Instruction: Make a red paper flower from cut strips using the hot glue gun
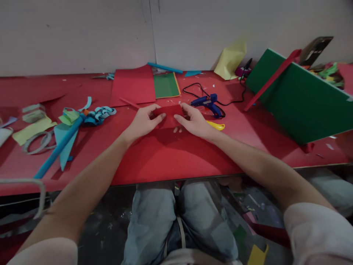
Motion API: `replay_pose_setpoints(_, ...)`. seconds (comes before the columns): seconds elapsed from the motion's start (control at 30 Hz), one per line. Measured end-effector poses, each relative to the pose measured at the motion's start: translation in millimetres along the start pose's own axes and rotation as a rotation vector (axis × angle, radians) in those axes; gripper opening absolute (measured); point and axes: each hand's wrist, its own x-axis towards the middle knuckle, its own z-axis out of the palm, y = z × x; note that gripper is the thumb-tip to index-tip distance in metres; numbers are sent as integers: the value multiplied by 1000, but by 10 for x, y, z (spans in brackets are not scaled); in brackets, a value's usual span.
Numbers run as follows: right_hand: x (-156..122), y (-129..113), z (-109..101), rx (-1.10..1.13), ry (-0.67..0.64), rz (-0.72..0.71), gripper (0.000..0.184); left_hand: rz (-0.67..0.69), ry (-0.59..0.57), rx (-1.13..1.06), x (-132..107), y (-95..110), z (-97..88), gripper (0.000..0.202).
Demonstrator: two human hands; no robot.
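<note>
One forearm (91, 173) slants up and inward from the lower left to the left hand (145, 119), which is curled nearly closed on the left end of a small red paper piece (169, 116), thumb on its near face. The paper spans the gap between the hands, over the red desk (256, 129). The right hand (195, 121) pinches the other end, thumb bent inward, fingertips showing below. Its forearm (253, 158) angles in from the lower right, near a yellow object (217, 126) and a blue glue gun (206, 104).
</note>
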Motion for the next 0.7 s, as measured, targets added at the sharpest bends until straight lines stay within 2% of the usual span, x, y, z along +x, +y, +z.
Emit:
replay_pose_setpoints(0.07, 48, -31, -32, -142, 91, -55, 34, 15, 27, -41, 21, -17, 24, 41)
replay_pose_setpoints(0.2, 123, -11, -104, -511, 244, -340, 32, 69, 25, -35, 15, -56, 49, 37)
replay_pose_setpoints(0.27, 100, 38, -110, -547, 271, -452, 18, 99, 39, 35, -23, -64, 71, 33)
replay_pose_setpoints(0.37, 0, 96, -92, -549, 293, -576, 18, 161, 125, 155, -70, -51, 138, 30)
replay_pose_setpoints(0.47, -87, 86, -92, -509, 353, -611, 22, 194, 205, 113, -21, -30, 231, 32)
replay_pose_setpoints(0.57, -113, 43, -125, -448, 397, -563, 25, 174, 191, -20, 92, -23, 311, 35)
replay_pose_setpoints(0.7, -118, 15, -157, -443, 362, -571, 27, 97, 195, -121, 101, -9, 297, 41)
